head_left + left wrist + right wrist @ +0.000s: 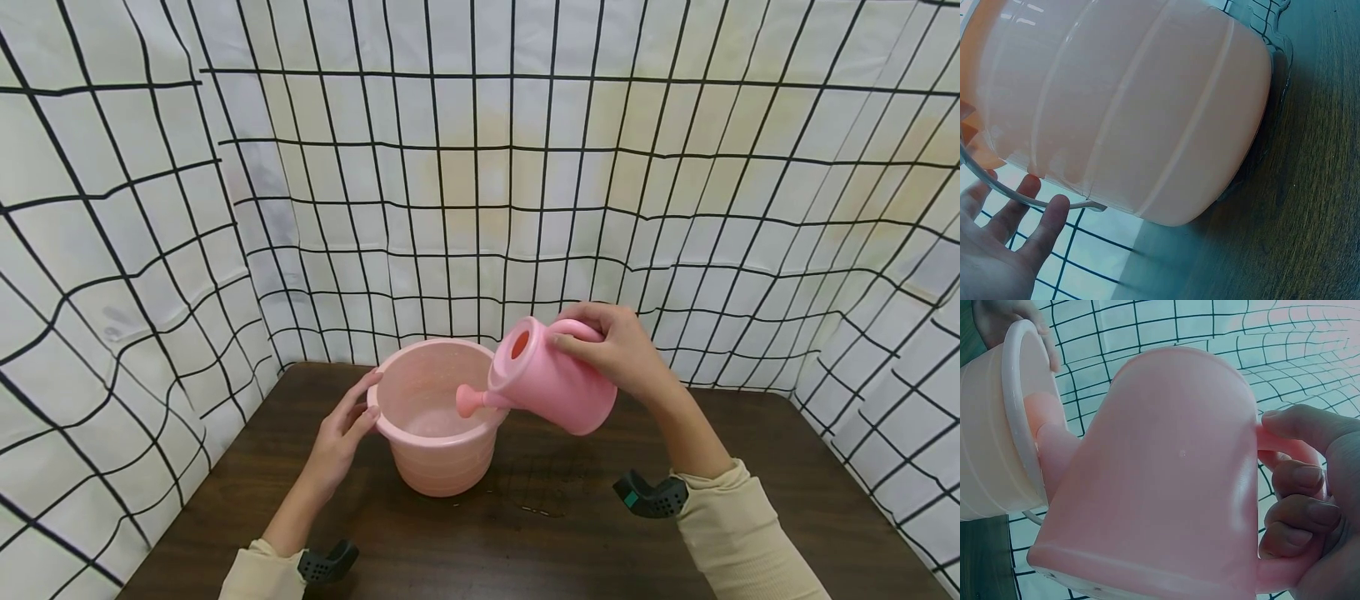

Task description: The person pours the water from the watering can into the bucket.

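A pale pink plastic bucket (442,462) stands upright on the table. My left hand (337,433) holds its left rim; in the right wrist view a finger of that hand (1007,322) reaches over the rim. The bucket's thin curved handle (1016,195) crosses in front of the fingers in the left wrist view. With my right hand (618,350) I grip the handle of a pink watering can (558,387), fingers curled through it. The can is tilted left, its round spout head (469,401) over the bucket's opening. No stream of water shows from the spout.
The dark wooden table (480,554) has small wet spots (542,511) in front of the bucket and can. White cloth walls with a black grid (480,183) enclose the back and both sides. A dark band is on each wrist.
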